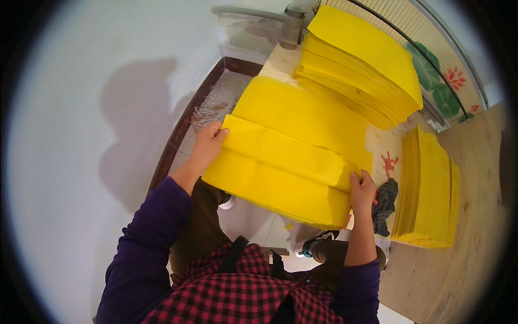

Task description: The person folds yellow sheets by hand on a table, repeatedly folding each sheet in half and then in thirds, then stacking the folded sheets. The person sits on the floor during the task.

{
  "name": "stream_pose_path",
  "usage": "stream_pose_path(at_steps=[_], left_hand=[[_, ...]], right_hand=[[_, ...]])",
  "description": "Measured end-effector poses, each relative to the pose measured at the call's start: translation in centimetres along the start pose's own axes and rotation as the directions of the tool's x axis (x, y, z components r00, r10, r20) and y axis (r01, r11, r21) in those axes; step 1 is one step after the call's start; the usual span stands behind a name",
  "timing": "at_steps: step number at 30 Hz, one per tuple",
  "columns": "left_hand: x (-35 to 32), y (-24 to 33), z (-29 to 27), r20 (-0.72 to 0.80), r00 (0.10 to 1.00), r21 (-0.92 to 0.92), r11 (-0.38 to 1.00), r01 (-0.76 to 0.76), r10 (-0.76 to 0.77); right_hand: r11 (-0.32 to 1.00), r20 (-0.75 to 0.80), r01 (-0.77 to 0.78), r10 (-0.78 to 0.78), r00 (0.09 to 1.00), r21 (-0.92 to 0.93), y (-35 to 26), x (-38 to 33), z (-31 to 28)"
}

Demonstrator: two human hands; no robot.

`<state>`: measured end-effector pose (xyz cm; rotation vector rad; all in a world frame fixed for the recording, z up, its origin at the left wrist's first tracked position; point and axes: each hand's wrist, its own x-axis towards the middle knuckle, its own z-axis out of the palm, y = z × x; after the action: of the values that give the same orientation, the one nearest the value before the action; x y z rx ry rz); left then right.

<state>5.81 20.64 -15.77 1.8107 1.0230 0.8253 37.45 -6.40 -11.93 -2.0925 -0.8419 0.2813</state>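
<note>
A folded yellow paper stack (pixel 286 167) lies at the table's (pixel 475 216) near edge, half over the person's lap. The left hand (pixel 209 141) grips its left fold and the right hand (pixel 362 190) pinches its right end, fingers curled on the sheets. More yellow piles sit behind (pixel 361 59) and to the right (pixel 429 189).

The folded stack of yellow paper sheets (pixel 280 173) looks thin, matt and smooth, with soft creases where the upper layers are turned over. The two other yellow paper stacks, the fanned one (pixel 359 59) and the squared one (pixel 429 189), show the same dull, even finish and fine layered edges. The counter (pixel 469 243) is pale, unvarnished plywood with visible grain. A crumpled sheet of clear plastic film (pixel 216 102) glints glossy. The jar (pixel 294 27) appears to be cloudy glass. The sleeve (pixel 145 254) is soft purple knit cloth; the checked shirt (pixel 243 297) is woven cloth.
</note>
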Motion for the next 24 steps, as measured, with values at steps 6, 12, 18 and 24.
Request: stream_pose_path(at_steps=[6,12,18,24], left_hand=[[0.0,0.8,-0.1,-0.001,1.0,0.078,0.997,0.016,-0.016],[-0.1,1.3,0.0,-0.03,0.999,0.077,0.997,-0.006,0.009],[0.1,0.8,-0.1,-0.007,1.0,0.129,0.991,-0.02,0.021],[0.1,0.5,0.1,-0.052,0.995,0.202,0.976,-0.077,0.09]], right_hand=[[0.996,-0.004,-0.043,0.043,0.999,-0.078,-0.1,0.2,-0.3],[0.996,-0.07,-0.045,0.04,0.997,-0.079,0.0,0.1,0.0],[0.994,-0.063,-0.076,0.072,0.995,-0.072,0.2,0.1,0.1],[0.992,-0.091,-0.041,0.03,0.995,-0.121,-0.8,-0.1,-0.3]])
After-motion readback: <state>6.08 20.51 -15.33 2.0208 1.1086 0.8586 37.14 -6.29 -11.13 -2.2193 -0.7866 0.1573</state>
